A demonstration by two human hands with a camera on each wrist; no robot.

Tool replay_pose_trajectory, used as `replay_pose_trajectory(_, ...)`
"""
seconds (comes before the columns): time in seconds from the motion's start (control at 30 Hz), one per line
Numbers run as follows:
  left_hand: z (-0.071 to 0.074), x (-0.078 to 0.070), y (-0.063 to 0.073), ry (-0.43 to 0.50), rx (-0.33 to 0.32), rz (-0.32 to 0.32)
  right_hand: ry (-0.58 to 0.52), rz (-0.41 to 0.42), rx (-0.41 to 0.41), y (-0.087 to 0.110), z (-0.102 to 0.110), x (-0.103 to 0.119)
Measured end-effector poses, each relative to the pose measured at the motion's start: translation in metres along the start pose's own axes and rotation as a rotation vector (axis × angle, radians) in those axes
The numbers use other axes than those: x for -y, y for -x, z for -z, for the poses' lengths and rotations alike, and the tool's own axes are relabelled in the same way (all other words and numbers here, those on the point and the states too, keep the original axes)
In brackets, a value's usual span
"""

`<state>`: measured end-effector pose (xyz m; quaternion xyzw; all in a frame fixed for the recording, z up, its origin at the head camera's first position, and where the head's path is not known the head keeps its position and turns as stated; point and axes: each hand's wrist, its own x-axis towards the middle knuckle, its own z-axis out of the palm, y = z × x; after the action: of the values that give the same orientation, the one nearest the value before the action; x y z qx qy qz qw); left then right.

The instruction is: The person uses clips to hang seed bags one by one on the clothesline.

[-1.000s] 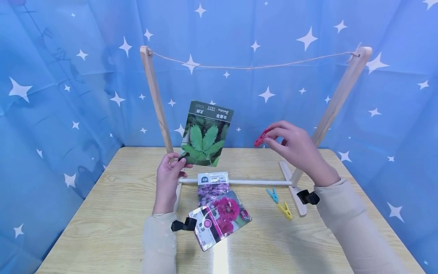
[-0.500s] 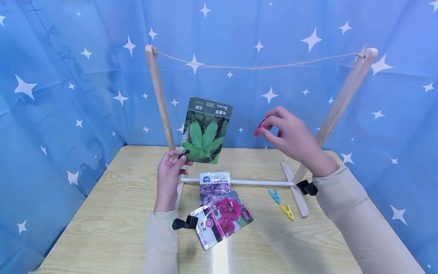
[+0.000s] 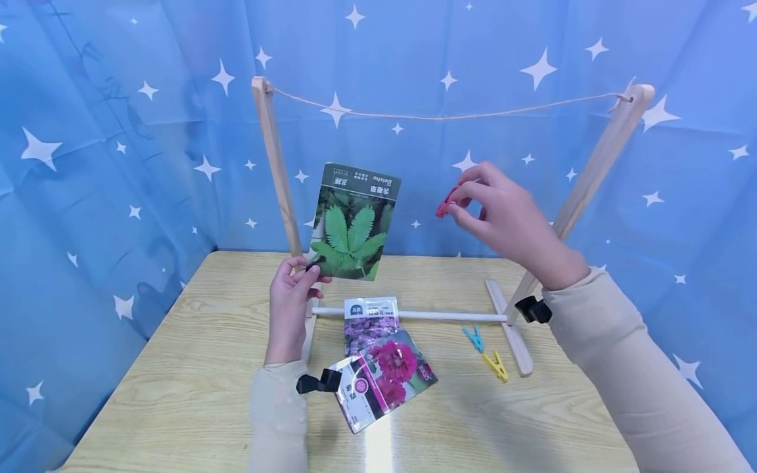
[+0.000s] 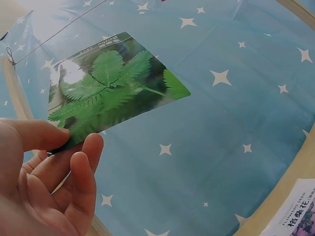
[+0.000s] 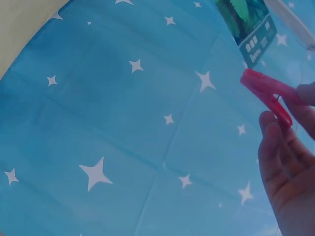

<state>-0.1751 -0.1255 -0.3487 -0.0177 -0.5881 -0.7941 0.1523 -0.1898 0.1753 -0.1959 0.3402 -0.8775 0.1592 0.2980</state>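
Note:
My left hand (image 3: pixel 291 299) pinches the lower left corner of a green seed packet (image 3: pixel 353 223) with a leaf picture, holding it up below the string. In the left wrist view the thumb lies on the front of the packet (image 4: pixel 106 83) and fingers are behind it. To the right, my right hand (image 3: pixel 503 217) pinches a red clothespin (image 3: pixel 447 201) between thumb and fingers, raised above the table. The right wrist view shows the clothespin (image 5: pixel 268 91) with its handle ends between the fingertips and its nose pointing away from the hand. A gap separates clothespin and packet.
A string (image 3: pixel 437 117) spans two wooden posts, sagging slightly, with a white rod (image 3: pixel 449 316) joining them low down. A purple-flower packet (image 3: pixel 369 325) lies partly under a pink-flower packet (image 3: pixel 387 378) on the table (image 3: pixel 177 394). Blue (image 3: pixel 474 337) and yellow (image 3: pixel 495 366) clothespins lie right.
My right hand has risen with the red clothespin. The left hand has lifted the green packet slightly. The head view has shifted a little; the things on the table stay put.

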Motion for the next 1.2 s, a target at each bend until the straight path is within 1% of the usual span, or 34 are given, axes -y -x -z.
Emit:
replay_pose_trajectory(0.2, 0.001, 0.001, -0.004, 0.009, 0.006, -0.022, -0.007, 0.078, -0.016, -0.004, -0.003, 0.003)
replay_pose_trajectory(0.3, 0.001, 0.001, -0.005, 0.011, 0.011, -0.04, -0.016, 0.092, -0.034, -0.007, -0.002, 0.005)
replay_pose_trajectory(0.5, 0.002, 0.001, -0.006, 0.032, 0.02, -0.061, -0.008, 0.096, -0.035, -0.013, 0.003, 0.011)
replay_pose_trajectory(0.73, 0.004, 0.003, -0.009, 0.04, 0.037, -0.058, 0.008, 0.085, -0.015, -0.015, 0.007, 0.018)
replay_pose_trajectory(0.83, 0.003, 0.004, -0.01, 0.052, 0.039, -0.068, 0.01, 0.076, -0.019, -0.016, 0.009, 0.019)
replay_pose_trajectory(0.97, 0.002, 0.006, -0.01, 0.051, 0.048, -0.069, 0.018, 0.054, -0.004, -0.016, 0.012, 0.022)
replay_pose_trajectory(1.07, 0.002, 0.008, -0.009, 0.03, 0.04, -0.06, 0.024, 0.051, 0.019, -0.016, 0.013, 0.025)
replay_pose_trajectory(1.2, 0.002, 0.009, -0.009, 0.028, 0.024, -0.077, 0.027, 0.056, 0.021, -0.023, 0.017, 0.029)
